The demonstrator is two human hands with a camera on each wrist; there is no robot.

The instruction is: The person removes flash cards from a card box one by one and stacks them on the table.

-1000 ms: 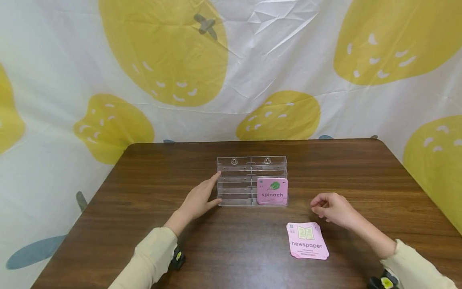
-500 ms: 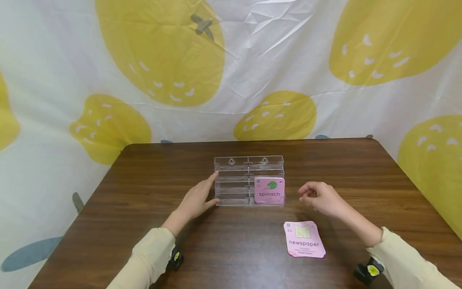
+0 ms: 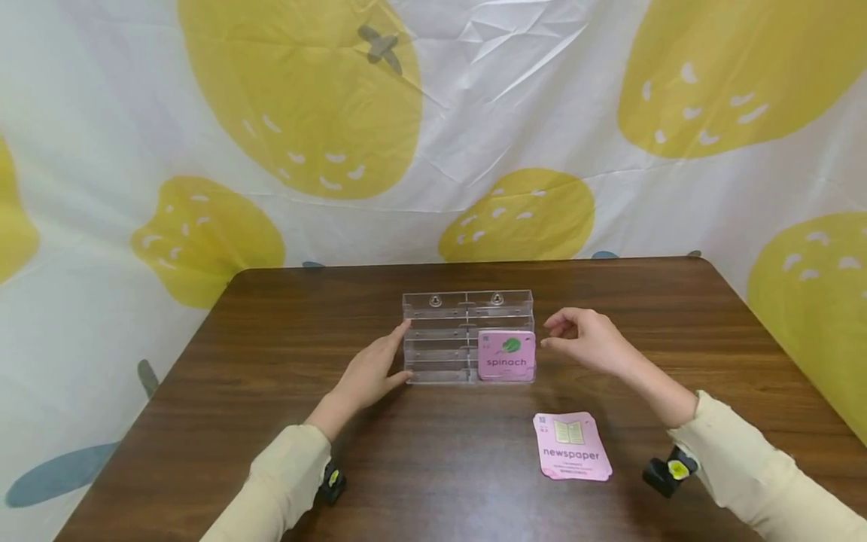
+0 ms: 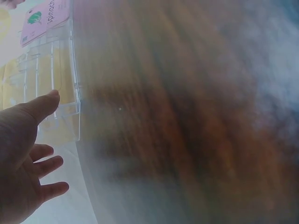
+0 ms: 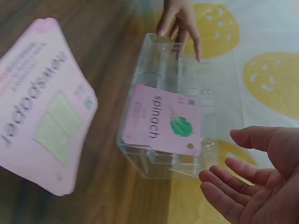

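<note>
A clear plastic card rack (image 3: pixel 436 366) with two columns of tiered slots stands on the table. Pink spinach cards (image 3: pixel 506 356) lean in its lower right slot. My left hand (image 3: pixel 371 370) touches the rack's left side, thumb near the lower front corner and fingers farther up, as the left wrist view also shows. To the right of the rack hovers my right hand (image 3: pixel 588 339), fingers loosely bent, nothing held; the right wrist view shows a small space between the fingertips and the rack. A stack of pink newspaper cards (image 3: pixel 573 447) lies flat in front of that hand.
The brown wooden table (image 3: pixel 284 316) reaches back to a white curtain (image 3: pixel 325 233) printed with big yellow fruit. A black wrist camera (image 3: pixel 670 471) sits under the right sleeve, and another black device (image 3: pixel 332 482) under the left.
My right hand has moved up and left, from above the newspaper cards' right side to beside the rack. The left hand stays at the rack; the cards have not moved on the table.
</note>
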